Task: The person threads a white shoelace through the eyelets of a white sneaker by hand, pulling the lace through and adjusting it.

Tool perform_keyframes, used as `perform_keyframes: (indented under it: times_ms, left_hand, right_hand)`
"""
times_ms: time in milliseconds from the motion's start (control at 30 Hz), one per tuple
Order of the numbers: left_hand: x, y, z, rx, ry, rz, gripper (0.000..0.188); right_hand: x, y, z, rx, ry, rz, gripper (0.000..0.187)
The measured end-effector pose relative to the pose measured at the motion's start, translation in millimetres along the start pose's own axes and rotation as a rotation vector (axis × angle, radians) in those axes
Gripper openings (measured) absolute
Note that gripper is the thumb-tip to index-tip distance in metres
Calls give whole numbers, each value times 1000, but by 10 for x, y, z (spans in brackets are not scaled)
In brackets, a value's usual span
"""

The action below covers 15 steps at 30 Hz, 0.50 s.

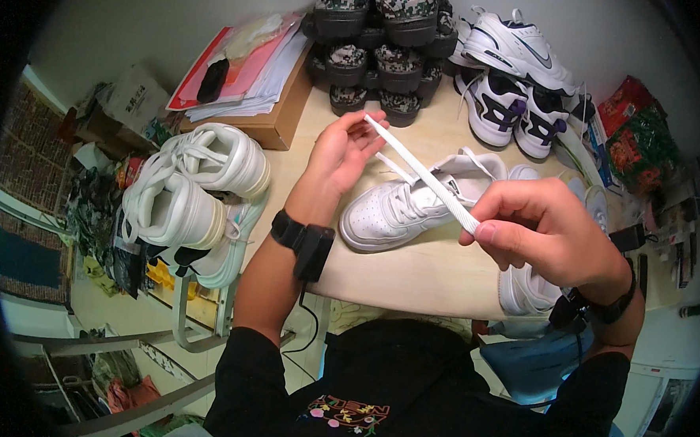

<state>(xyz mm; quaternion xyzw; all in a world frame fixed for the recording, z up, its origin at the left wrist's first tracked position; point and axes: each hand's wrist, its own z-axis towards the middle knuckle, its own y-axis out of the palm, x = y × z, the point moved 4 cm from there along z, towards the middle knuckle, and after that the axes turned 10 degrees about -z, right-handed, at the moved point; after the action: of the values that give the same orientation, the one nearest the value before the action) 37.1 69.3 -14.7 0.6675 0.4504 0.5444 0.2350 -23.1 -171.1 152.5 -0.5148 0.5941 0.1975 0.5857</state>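
A white shoelace (420, 173) is held straight above a white sneaker (389, 218) sitting on the table (398, 284), pinched by the right hand's (555, 229) thumb and forefinger and by the left hand's (344, 151) fingertips (rest of those fingers loosely curled, fwiw). Camo shoes (374, 65) are stacked behind.

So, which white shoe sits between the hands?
The centre shoe, toe pointing left; only it has the stretched lace passing in front of it.

Bright, soft light on the table (394, 288) — corners black (fisheye vignetting), outer lines bowed.
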Motion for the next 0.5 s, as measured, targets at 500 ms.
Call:
perform_keyframes:
  times_ms: [500]
  left_hand:
    - [-355, 586, -1177, -755, -147, 1092, 17]
  right_hand:
    - [703, 269, 213, 70, 54, -381, 18]
